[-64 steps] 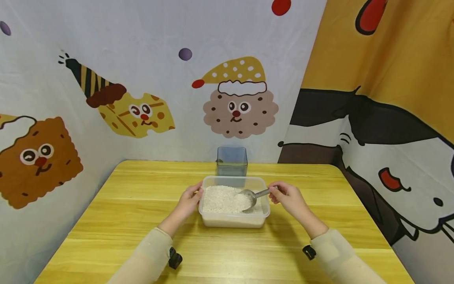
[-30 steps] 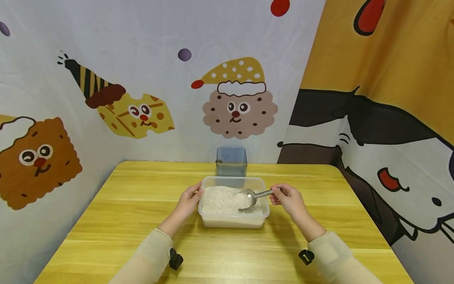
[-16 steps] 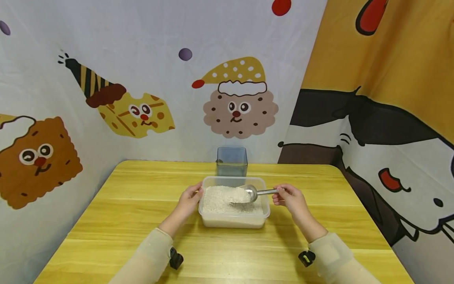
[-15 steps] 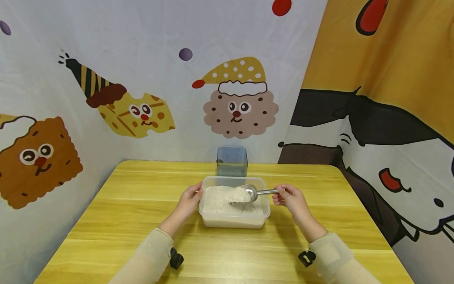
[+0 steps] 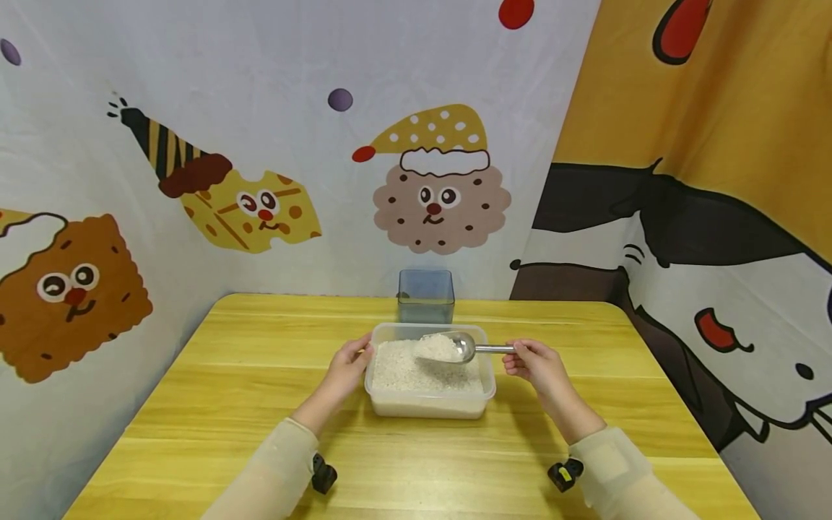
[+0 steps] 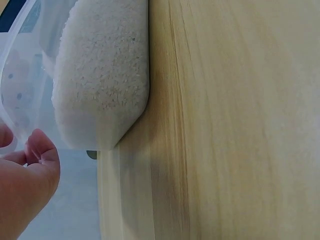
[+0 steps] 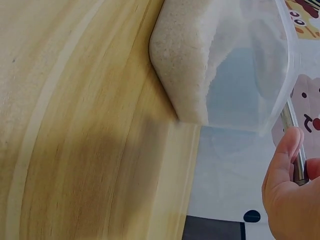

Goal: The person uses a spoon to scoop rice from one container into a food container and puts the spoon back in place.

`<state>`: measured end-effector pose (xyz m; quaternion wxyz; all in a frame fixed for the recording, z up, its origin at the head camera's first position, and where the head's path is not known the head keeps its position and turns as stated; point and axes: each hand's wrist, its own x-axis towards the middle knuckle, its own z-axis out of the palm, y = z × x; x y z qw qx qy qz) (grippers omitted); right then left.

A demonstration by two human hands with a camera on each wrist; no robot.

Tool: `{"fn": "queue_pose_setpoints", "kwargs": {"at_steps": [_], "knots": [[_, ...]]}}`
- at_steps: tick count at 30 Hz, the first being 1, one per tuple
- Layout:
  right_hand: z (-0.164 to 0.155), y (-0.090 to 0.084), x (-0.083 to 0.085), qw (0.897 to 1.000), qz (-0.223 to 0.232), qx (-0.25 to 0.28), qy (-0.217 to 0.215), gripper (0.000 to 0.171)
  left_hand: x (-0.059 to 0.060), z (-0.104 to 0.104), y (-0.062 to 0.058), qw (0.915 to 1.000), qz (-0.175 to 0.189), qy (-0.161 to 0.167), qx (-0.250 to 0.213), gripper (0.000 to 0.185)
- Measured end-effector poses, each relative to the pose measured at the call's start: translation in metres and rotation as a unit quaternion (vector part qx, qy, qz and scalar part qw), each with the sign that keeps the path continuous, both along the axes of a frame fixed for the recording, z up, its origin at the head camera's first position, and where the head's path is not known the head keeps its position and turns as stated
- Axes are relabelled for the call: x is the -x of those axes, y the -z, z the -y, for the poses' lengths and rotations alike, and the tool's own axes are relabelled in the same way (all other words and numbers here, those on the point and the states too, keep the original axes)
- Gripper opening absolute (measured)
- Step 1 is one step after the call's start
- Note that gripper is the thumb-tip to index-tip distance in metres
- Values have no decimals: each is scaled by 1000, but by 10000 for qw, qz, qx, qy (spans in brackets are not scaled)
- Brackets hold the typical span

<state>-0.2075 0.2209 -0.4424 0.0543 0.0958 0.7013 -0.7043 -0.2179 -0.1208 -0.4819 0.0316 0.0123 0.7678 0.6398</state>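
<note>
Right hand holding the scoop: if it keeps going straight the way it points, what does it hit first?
The right hand points left along the metal scoop, so it would likely meet the right rim of the clear rice container first. How high the hand sits above the rim is unclear, so it might pass just over it.

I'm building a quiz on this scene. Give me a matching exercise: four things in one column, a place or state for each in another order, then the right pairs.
Things:
1. metal scoop
2. clear tub
3. grey cup
4. left hand

Places or states:
A. stands empty at the table's far edge
B. rests against the tub's left side
C. heaped with rice, lifted above the tub
D. sits on the table, holding a bed of rice

Pairs: 1-C, 2-D, 3-A, 4-B
</note>
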Motion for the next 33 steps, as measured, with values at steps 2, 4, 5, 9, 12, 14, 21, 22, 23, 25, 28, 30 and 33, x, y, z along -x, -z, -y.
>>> {"fn": "queue_pose_setpoints", "kwargs": {"at_steps": [2, 4, 5, 9, 12, 14, 21, 22, 23, 25, 28, 30, 33], "knots": [[-1, 0, 0, 10000, 3, 58, 11, 37, 0, 0, 1, 10000, -26, 3, -4, 43], [-2, -1, 1, 9999, 7, 124, 19, 36, 0, 1, 1, 10000, -46, 15, -8, 43], [-2, -1, 1, 9999, 17, 164, 27, 36, -1, 1, 1, 10000, -32, 11, -15, 43], [-2, -2, 1, 9994, 50, 327, 62, 34, -1, 1, 0, 10000, -45, 17, -8, 43], [-3, -3, 2, 9991, 43, 409, 44, 34, -1, 0, -1, 10000, -80, 17, 11, 43], [-3, -5, 2, 9990, 19, 438, 43, 35, -1, 0, -1, 9999, -112, 15, 27, 43], [-6, -13, 7, 9990, -114, 422, -2, 33, 0, 0, 0, 10000, -70, -34, 4, 43], [-6, -15, 8, 9990, -131, 436, -12, 32, 0, 0, 0, 10000, -66, -32, -6, 42], [-6, -17, 9, 9988, -154, 459, -14, 31, 0, 0, 0, 10000, -58, -39, -11, 42], [-7, -20, 11, 9986, -187, 491, -43, 31, 0, 0, 0, 10000, -6, -48, -31, 42], [-7, -26, 15, 9983, -232, 522, -77, 31, 0, 0, 0, 10000, -2, -21, -26, 43], [-7, -29, 18, 9980, -263, 560, -85, 30, -1, 0, 0, 10000, 20, -2, -10, 43], [-5, -34, 22, 9974, -255, 680, -45, 27, -1, 0, -1, 10000, 44, -3, 5, 43]]}}
